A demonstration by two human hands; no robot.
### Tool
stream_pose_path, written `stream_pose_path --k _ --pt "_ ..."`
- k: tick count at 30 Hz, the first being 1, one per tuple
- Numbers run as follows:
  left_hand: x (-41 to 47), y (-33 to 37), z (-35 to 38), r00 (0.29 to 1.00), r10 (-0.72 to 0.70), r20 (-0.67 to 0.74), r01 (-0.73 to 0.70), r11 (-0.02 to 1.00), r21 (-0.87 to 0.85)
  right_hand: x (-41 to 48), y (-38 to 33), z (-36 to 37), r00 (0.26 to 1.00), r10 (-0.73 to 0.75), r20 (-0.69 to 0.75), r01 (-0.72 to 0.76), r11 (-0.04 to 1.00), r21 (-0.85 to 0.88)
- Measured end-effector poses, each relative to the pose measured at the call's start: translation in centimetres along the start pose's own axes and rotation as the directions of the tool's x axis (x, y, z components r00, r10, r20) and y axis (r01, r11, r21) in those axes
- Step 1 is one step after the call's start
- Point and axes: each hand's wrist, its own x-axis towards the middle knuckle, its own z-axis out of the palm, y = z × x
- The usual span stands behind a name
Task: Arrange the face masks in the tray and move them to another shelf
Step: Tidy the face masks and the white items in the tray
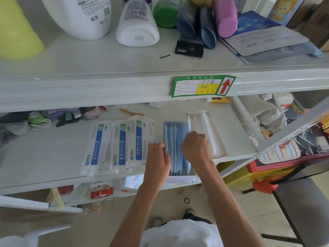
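The tray (223, 152) is white, shallow and oblong, its long side running away from the viewer. White masks (204, 125) lie in it in a flat row along its length.

Just left of the tray, against its left wall, sits a stack of blue masks (175, 134), set parallel to it, their thin edges showing as fine lines. The left hand (157, 157) pinches the stack's left side and the right hand (195, 147) curls over its right side.

Further left of the tray lie three sealed packs (120, 147), white with a blue stripe and green hatching, side by side and overlapping, each over its left neighbour.
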Motion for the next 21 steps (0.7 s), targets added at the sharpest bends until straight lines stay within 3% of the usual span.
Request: stream_pose_path --k 8,15,21 --pt "0.0 0.2 -0.1 1.000 0.016 0.006 -0.016 1.000 0.010 0.7 -0.6 -1.1 0.984 -0.024 0.177 0.044 0.993 -0.106" --pt "-0.1 0.5 -0.1 1.000 -0.017 -0.002 0.017 1.000 -0.012 1.0 -0.7 1.0 0.994 -0.031 0.108 0.023 0.997 0.077" --pt "-0.2 0.4 0.0 1.000 -0.010 0.010 0.010 1.000 -0.002 1.3 -0.6 0.1 0.983 -0.046 0.178 0.056 0.997 -0.052"
